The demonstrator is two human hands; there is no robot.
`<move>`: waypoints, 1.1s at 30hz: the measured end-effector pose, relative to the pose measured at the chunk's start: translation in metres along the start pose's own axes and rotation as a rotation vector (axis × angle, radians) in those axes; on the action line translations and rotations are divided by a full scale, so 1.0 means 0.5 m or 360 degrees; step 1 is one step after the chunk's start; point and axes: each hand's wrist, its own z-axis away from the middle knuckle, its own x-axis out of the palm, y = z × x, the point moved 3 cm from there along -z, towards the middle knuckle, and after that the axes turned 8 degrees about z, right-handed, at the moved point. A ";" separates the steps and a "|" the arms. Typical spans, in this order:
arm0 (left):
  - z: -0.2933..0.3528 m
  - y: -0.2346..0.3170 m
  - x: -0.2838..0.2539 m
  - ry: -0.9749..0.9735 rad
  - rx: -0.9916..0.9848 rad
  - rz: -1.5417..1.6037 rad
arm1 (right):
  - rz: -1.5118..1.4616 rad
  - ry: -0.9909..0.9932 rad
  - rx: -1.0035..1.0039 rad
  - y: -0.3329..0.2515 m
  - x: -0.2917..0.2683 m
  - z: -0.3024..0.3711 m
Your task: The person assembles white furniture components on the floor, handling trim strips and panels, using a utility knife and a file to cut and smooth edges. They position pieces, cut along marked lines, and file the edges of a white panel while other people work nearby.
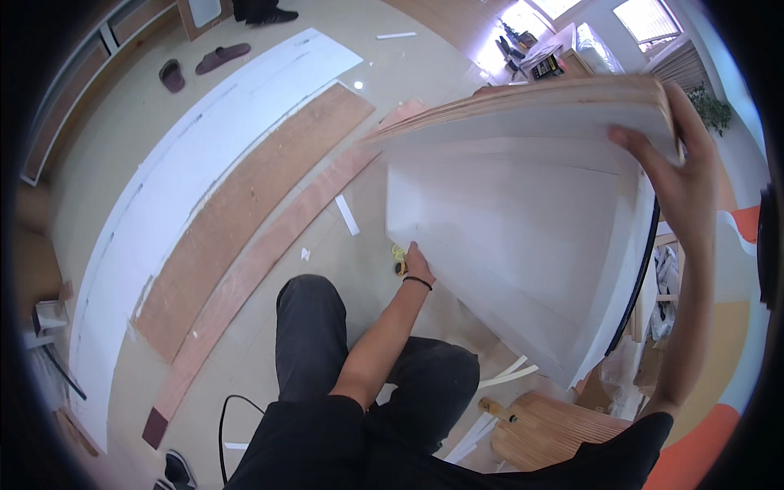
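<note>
In front of me and to the right, a large open white cabinet box (514, 212) stands tilted, with a bare wood-coloured edge along its top side. My left hand (418, 263) is closed round its lower left edge, a dark band on the wrist. High on the right, my right hand (686, 175) grips the top corner, the thumb on the inner white face and the fingers round the outside. A small yellow and black thing (400, 267) lies on the floor just beside my left hand; its kind is unclear. A black cable (639, 282) hangs along the box's right side.
Left of the box lie a pinkish plank (269, 233), a brown board (245, 208) and a long white panel (175, 167). Pale strips (510, 374) and a slatted wooden piece (547, 429) are near my knee. Purple slippers (223, 58) and another person's shoe (273, 16) show at the far left.
</note>
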 end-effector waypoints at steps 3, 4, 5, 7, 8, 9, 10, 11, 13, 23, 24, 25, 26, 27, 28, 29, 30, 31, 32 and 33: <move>-0.033 -0.031 -0.036 0.0168 0.0166 -0.0002 | 0.0102 0.0070 -0.0040 -0.022 -0.035 0.077; -0.037 -0.035 -0.049 0.0178 0.0245 0.0005 | 0.0046 -0.0023 -0.0068 -0.031 -0.047 0.100; -0.039 -0.038 -0.057 0.0168 0.0257 0.0034 | 0.0049 -0.0022 -0.0186 -0.043 -0.060 0.122; -0.029 -0.024 -0.067 -0.0019 0.0304 -0.0023 | -0.0070 -0.0042 -0.0231 -0.062 -0.077 0.171; -0.018 -0.013 -0.071 -0.0021 0.0310 -0.0027 | -0.0195 -0.0039 -0.0199 -0.068 -0.081 0.193; -0.002 0.005 -0.072 -0.0022 0.0416 -0.0122 | -0.0381 -0.0029 -0.0240 -0.076 -0.084 0.214; 0.016 0.022 -0.071 0.0070 0.0534 -0.0205 | -0.0268 0.0027 -0.0251 -0.082 -0.091 0.233; 0.033 0.039 -0.063 0.0173 0.0616 -0.0279 | -0.0206 0.0097 -0.0334 -0.092 -0.102 0.250; 0.068 0.063 -0.039 0.0214 0.0744 -0.0300 | -0.0110 0.0200 -0.0435 -0.114 -0.126 0.276; 0.051 0.264 -0.004 -0.0109 0.0853 0.0017 | 0.0233 0.0195 -0.0620 -0.263 -0.186 0.269; 0.042 0.299 -0.009 -0.0279 0.0825 0.0095 | 0.0153 0.0173 -0.0680 -0.273 -0.185 0.269; 0.039 0.334 -0.011 -0.0491 0.0730 0.0148 | 0.0090 0.0153 -0.0733 -0.278 -0.182 0.266; 0.041 0.362 -0.022 -0.0399 0.0812 0.0110 | 0.0021 0.0081 -0.0703 -0.286 -0.177 0.271; 0.045 0.393 -0.032 -0.0302 0.0890 0.0068 | -0.0030 -0.0008 -0.0708 -0.294 -0.170 0.274; 0.053 0.419 -0.045 -0.0080 0.1041 -0.0020 | -0.0049 -0.0059 -0.0740 -0.300 -0.159 0.276; 0.059 0.448 -0.047 0.0124 0.1191 -0.0099 | -0.0043 -0.0075 -0.0795 -0.306 -0.147 0.279; 0.068 0.474 -0.055 0.0071 0.1237 -0.0089 | -0.0070 0.0005 -0.0830 -0.310 -0.129 0.282; 0.080 0.499 -0.075 0.0025 0.1282 -0.0068 | -0.0088 0.0095 -0.0888 -0.313 -0.106 0.287; 0.088 0.523 -0.095 0.0049 0.1375 -0.0055 | -0.0120 0.0183 -0.0952 -0.315 -0.075 0.292; 0.093 0.547 -0.117 0.0075 0.1469 -0.0045 | -0.0162 0.0264 -0.1011 -0.316 -0.047 0.300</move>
